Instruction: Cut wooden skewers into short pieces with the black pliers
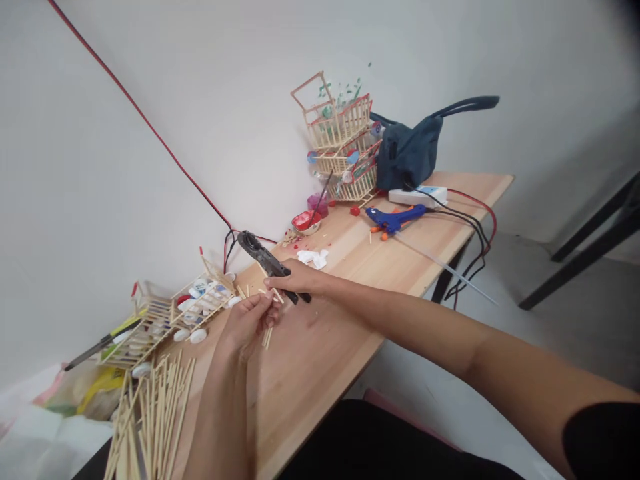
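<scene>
Some short, thin, pale sticks (278, 296) are pinched in your left hand (251, 319); your right hand (296, 277) wraps around dark, scuffed pliers (261, 254).

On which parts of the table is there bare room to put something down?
The widest bare patch of table lies between the left hand and the near edge. A smaller one lies between the white tissue and the blue glue gun. Crowded: the left end, with loose sticks and carts; the back right, with baskets and bag.
</scene>
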`<state>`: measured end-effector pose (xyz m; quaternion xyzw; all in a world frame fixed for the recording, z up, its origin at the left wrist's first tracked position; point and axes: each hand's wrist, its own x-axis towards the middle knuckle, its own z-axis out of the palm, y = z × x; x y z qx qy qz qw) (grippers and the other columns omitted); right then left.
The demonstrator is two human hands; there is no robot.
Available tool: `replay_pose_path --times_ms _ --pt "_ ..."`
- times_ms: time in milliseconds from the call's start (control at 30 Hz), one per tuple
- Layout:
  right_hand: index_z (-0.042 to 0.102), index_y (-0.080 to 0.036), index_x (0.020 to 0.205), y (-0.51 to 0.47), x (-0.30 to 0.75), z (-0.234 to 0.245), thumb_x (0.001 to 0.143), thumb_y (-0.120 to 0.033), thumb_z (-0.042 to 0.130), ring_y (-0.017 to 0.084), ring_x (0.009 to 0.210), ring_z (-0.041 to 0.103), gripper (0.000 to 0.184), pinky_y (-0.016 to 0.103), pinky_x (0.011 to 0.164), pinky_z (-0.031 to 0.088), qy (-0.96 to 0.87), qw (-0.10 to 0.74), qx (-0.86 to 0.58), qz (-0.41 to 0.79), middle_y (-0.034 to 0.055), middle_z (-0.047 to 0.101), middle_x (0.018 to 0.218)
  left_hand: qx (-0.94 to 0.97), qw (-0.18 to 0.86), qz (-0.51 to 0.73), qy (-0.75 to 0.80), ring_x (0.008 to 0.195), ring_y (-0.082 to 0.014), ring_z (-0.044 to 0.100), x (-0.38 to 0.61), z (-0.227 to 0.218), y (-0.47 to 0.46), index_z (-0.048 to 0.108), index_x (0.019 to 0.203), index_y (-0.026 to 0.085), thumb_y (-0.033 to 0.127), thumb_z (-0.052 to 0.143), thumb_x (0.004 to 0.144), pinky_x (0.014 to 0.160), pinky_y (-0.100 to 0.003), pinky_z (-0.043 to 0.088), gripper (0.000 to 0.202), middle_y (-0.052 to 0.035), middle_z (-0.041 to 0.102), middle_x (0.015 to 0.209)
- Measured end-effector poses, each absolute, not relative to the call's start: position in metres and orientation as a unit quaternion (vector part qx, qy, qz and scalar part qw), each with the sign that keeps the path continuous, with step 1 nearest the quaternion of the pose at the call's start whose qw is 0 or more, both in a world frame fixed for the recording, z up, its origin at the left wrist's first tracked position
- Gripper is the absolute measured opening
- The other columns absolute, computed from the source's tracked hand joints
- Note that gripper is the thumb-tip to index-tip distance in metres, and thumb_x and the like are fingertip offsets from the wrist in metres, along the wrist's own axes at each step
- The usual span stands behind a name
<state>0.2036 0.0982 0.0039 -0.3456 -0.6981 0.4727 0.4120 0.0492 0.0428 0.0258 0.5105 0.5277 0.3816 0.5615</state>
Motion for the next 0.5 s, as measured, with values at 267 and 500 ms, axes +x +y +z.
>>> replay_pose_path --times_ms 267,500 --pt "0.057 -0.015 0.067 0.0958 0.2022 0.0005 0.080 -0.034 0.059 0.010 0.054 0.055 0.024 0.019 0.051 0.042 -0.695 0.397 -0.348 0.488 -0.0023 0.058 0.057 0.502 0.596 0.358 0.513 0.051 -0.0080 0.049 0.0502 0.0216 0.0388 0.065 0.066 0.011 0.047 0.077 0.061 0.047 -0.020 0.033 0.038 -0.0029 0.061 0.061" --pt "0.055 -0.015 0.064 0.0931 0.2000 0.0002 0.079 -0.039 0.060 0.010 0.054 0.055 0.028 0.019 0.050 0.040 -0.688 0.394 -0.373 0.481 -0.0022 0.057 0.056 0.511 0.601 0.362 0.498 0.049 -0.0075 0.046 0.0565 0.0211 0.0342 0.064 0.067 0.011 0.049 0.076 0.062 0.046 -0.021 0.029 0.040 -0.0017 0.058 0.060"
